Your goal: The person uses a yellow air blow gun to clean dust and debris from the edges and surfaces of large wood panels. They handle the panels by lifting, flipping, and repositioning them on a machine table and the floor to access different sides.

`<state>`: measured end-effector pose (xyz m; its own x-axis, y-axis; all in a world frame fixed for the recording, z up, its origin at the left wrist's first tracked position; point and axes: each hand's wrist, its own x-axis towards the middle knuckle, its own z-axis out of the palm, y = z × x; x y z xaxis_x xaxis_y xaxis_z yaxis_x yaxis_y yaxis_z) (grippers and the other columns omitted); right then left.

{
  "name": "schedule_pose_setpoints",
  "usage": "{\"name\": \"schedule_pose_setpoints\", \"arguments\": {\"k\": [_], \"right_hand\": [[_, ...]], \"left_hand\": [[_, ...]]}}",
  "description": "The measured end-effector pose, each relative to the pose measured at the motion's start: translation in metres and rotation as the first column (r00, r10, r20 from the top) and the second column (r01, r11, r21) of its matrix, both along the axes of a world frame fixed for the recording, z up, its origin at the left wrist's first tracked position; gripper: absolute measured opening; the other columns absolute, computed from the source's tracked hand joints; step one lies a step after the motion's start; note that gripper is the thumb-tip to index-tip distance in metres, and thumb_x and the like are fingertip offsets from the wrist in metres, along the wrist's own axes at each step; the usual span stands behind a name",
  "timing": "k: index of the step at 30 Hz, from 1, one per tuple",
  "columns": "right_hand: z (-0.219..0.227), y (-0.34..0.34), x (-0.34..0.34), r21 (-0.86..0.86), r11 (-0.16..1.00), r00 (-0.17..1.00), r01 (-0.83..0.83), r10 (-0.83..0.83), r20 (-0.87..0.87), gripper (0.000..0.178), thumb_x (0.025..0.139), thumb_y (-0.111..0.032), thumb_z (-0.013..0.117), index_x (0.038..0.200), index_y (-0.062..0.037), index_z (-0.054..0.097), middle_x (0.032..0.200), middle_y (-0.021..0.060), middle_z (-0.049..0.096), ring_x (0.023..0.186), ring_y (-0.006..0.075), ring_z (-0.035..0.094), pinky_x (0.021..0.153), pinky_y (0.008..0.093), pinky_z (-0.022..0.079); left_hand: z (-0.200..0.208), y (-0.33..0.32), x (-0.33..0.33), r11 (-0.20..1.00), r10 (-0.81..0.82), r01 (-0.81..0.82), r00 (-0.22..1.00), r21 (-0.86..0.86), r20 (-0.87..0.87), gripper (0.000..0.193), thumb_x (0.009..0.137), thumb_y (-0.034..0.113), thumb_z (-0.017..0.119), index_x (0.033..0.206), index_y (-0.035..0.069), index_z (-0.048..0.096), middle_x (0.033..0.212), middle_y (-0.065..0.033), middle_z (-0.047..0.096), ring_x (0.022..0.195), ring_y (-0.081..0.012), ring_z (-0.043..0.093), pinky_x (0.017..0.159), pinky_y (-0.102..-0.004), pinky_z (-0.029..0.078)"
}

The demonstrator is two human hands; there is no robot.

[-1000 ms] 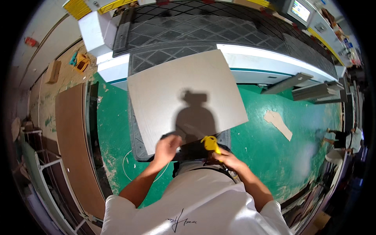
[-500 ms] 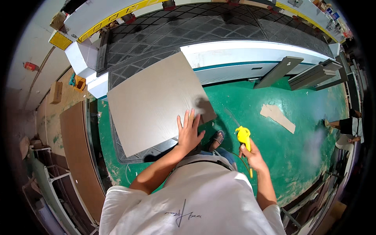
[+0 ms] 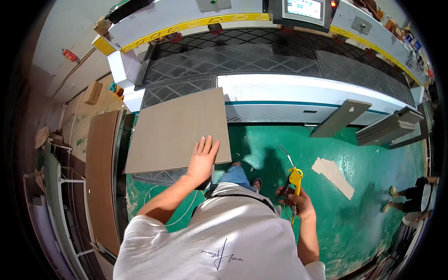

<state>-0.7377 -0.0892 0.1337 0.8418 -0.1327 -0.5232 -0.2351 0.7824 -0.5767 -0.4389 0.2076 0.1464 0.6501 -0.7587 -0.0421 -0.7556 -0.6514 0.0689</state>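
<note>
A grey-brown board (image 3: 175, 128) lies on the dark side table (image 3: 158, 176) in front of me at the left. My left hand (image 3: 203, 156) rests on the board near its close right corner, fingers stretched out over the surface. Its thumb is mostly hidden. To the right, apart from the board, my right hand (image 3: 298, 203) is wrapped round a yellow air blow gun (image 3: 296, 177). The gun's thin metal nozzle points up and away from me, and a hose hangs beneath my hand.
Beyond the board stands a long white machine (image 3: 270, 88) with a black quilted bed (image 3: 224, 53) and a screen (image 3: 303, 8). Grey panels (image 3: 343, 116) lean on it at right. A torn cardboard piece (image 3: 333, 177) lies on the green floor. Another person (image 3: 415, 198) stands far right.
The board has turned on the side table, its far edge now nearer to parallel with the machine. My left hand stays on it. The blow gun has turned more upright. My view has tilted up.
</note>
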Motion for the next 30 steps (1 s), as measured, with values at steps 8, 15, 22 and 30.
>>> {"name": "schedule_pose_setpoints", "arguments": {"k": [8, 15, 22, 30], "right_hand": [[-0.053, -0.012, 0.065, 0.340, 0.939, 0.976, 0.049, -0.117, 0.183, 0.062, 0.086, -0.010, 0.071, 0.144, -0.0065, 0.049, 0.128, 0.0156, 0.064, 0.134, 0.0368, 0.054, 0.102, 0.0520, 0.055], [-0.080, -0.035, 0.095, 0.427, 0.900, 0.972, 0.086, -0.169, 0.161, 0.072, 0.083, -0.013, 0.066, 0.152, -0.0154, 0.044, 0.134, 0.0158, 0.063, 0.135, 0.0408, 0.053, 0.115, 0.0542, 0.039], [-0.108, -0.087, 0.161, 0.320, 0.901, 0.948, 0.292, -0.316, 0.024, 0.056, 0.099, -0.018, 0.048, 0.154, -0.0146, 0.040, 0.133, 0.0169, 0.060, 0.132, 0.0415, 0.054, 0.115, 0.0522, 0.039], [-0.039, -0.137, 0.309, 0.163, 0.978, 0.991, 0.132, -0.130, -0.023, 0.044, 0.106, -0.015, 0.046, 0.148, -0.0029, 0.041, 0.126, 0.0226, 0.061, 0.120, 0.0398, 0.061, 0.094, 0.0665, 0.052]], "left_hand": [[0.253, -0.044, 0.103, 0.964, -0.038, -0.017, 0.979, -0.264, -0.201, 0.037, 0.083, 0.017, 0.080, 0.117, 0.005, 0.073, 0.095, -0.0162, 0.077, 0.088, -0.0298, 0.075, 0.082, -0.0385, 0.057], [0.184, -0.027, 0.338, 0.842, 0.353, -0.125, 0.864, -0.524, 0.360, 0.061, 0.080, 0.057, 0.079, 0.108, 0.003, 0.075, 0.098, -0.0157, 0.074, 0.102, -0.0352, 0.066, 0.099, -0.0465, 0.046], [0.078, -0.123, 0.505, 0.856, 0.330, -0.356, 0.935, -0.376, -0.133, 0.077, 0.068, 0.068, 0.084, 0.113, 0.007, 0.078, 0.111, -0.0187, 0.076, 0.109, -0.0338, 0.071, 0.101, -0.0432, 0.050], [-0.046, -0.194, 0.599, 0.915, 0.339, -0.390, 0.879, -0.099, -0.335, 0.071, 0.074, 0.059, 0.085, 0.117, 0.003, 0.076, 0.111, -0.0166, 0.076, 0.109, -0.0332, 0.069, 0.104, -0.0427, 0.047]]}}
